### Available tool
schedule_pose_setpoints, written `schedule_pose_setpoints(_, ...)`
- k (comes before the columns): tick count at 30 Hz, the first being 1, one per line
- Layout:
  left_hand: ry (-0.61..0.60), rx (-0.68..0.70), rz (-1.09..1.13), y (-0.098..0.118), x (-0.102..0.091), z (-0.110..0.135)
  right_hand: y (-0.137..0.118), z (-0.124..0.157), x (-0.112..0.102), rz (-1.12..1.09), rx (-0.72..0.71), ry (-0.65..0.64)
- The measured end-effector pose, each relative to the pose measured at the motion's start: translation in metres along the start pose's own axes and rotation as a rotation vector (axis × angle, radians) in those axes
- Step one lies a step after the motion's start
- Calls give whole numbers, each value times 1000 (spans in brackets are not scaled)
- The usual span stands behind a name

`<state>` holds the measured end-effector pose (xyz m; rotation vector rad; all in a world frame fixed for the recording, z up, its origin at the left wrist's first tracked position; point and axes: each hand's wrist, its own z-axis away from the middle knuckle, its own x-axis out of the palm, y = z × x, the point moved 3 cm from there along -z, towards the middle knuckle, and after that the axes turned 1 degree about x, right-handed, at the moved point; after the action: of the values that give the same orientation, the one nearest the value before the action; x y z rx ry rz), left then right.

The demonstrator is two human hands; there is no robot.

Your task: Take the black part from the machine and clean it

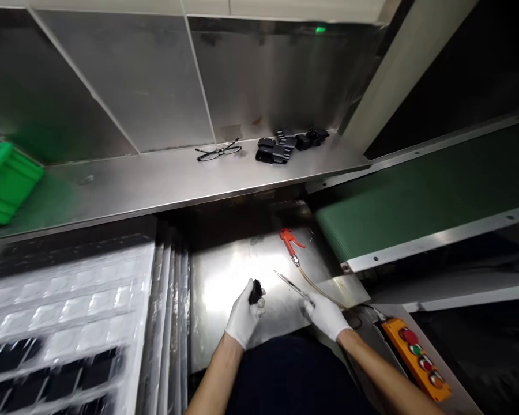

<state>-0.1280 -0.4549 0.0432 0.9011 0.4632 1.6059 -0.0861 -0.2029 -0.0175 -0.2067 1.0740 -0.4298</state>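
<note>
My left hand (243, 316), in a white glove, is closed around a small black plastic part (255, 292). The fingers hide much of that part. To the right, my white-gloved right hand (325, 314) has its fingers on the near end of a slim silver knife-like tool (289, 282), whose thin tip points away to the upper left. Both hands are over a shiny metal worktop (218, 276). Beyond the right hand lies a red air blow gun (289, 241) on a yellowish hose (313, 283).
Stacked clear plastic trays (99, 300), partly filled with black parts, stand at left. Eyeglasses (219, 153) and several black parts (277, 151) lie on the metal shelf (155, 178), near a green bin (6, 181). At right are a green conveyor belt (432, 196) and an orange button box (416, 358).
</note>
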Motion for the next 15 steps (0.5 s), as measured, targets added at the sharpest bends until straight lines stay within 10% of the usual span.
schedule_pose_setpoints(8,-147,-70,754,53,42,98,-6,-42,16,7,-125,-116)
schedule_pose_setpoints(15,23,-6,486,65,69,108,1,-56,18,33,-168,-210)
